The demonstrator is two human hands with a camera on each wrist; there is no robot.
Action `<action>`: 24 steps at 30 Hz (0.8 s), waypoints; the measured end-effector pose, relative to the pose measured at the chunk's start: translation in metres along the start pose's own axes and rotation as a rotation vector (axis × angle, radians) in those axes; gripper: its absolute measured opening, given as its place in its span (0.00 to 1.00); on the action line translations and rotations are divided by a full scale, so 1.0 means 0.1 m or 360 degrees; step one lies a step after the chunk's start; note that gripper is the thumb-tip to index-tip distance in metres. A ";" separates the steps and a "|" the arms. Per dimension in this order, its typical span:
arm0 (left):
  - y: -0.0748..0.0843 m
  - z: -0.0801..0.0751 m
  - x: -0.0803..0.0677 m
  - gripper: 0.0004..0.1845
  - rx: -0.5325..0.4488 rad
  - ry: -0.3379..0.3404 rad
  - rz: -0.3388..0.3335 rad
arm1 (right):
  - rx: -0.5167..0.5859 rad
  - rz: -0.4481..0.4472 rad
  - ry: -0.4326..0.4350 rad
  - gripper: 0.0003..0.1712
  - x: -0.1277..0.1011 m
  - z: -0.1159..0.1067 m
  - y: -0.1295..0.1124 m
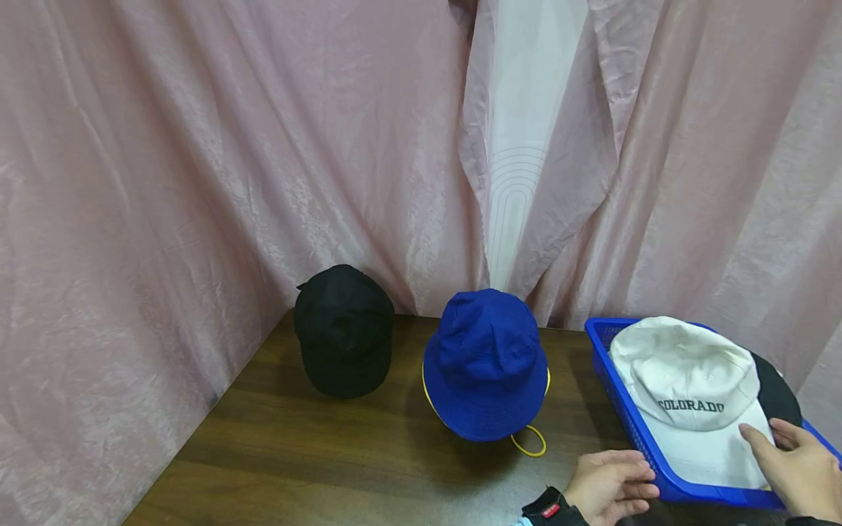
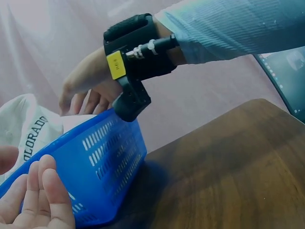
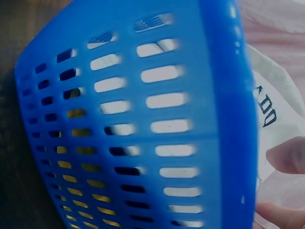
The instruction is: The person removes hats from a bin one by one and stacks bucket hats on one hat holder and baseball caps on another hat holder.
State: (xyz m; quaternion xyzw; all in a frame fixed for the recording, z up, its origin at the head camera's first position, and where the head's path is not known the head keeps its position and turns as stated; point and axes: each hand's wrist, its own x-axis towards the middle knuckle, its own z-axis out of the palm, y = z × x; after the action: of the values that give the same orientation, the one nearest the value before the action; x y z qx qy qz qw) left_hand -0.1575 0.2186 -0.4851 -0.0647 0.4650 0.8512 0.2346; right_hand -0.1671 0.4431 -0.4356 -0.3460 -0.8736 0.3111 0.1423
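Note:
A white cap (image 1: 687, 380) lettered COLORADO lies in a blue plastic basket (image 1: 621, 391), its brim toward the near side. My right hand (image 1: 802, 467) is over the basket's right part, thumb at the brim's edge and fingers relaxed. In the right wrist view its thumb (image 3: 289, 155) and a finger stand apart, with no grip visible. Part of a black item (image 1: 779, 391) shows behind the white cap. Beside the basket's near left corner is my left hand (image 1: 612, 483), fingers extended and holding nothing. Whether it touches the basket, I cannot tell.
A blue bucket hat (image 1: 487, 365) with yellow trim and a yellow cord loop (image 1: 534, 451) sits mid-table. Left of it stands a black cap (image 1: 343, 332). The wooden table (image 1: 316, 456) backs onto pink curtains (image 1: 368, 146). A dark-framed screen (image 2: 288, 71) appears in the left wrist view.

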 end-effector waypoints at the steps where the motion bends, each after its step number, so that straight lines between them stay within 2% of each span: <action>1: -0.01 0.02 0.00 0.07 0.0002 0.0005 -0.0007 | -0.0017 0.0000 -0.0010 0.40 -0.01 -0.01 0.00; 9: -0.09 0.14 0.00 0.08 0.0055 0.0124 -0.0009 | -0.0070 -0.0049 -0.0065 0.38 -0.02 -0.04 0.05; 13: -0.11 0.18 0.02 0.09 0.0087 0.0133 -0.0006 | -0.0059 -0.0092 -0.0087 0.37 0.03 -0.03 0.09; 17: -0.12 0.19 0.03 0.10 0.0124 0.0119 -0.0002 | 0.0046 -0.0089 -0.0117 0.38 0.06 -0.02 0.09; 24: -0.07 0.15 0.03 0.10 0.0163 0.0022 0.0020 | 0.0424 0.0056 -0.0109 0.40 0.02 0.01 -0.09</action>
State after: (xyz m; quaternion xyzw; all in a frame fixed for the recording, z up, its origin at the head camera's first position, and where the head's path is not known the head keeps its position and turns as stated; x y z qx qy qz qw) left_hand -0.1551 0.2355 -0.4829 -0.0556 0.5100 0.8273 0.2290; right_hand -0.1734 0.4395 -0.4305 -0.3284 -0.8228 0.4384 0.1516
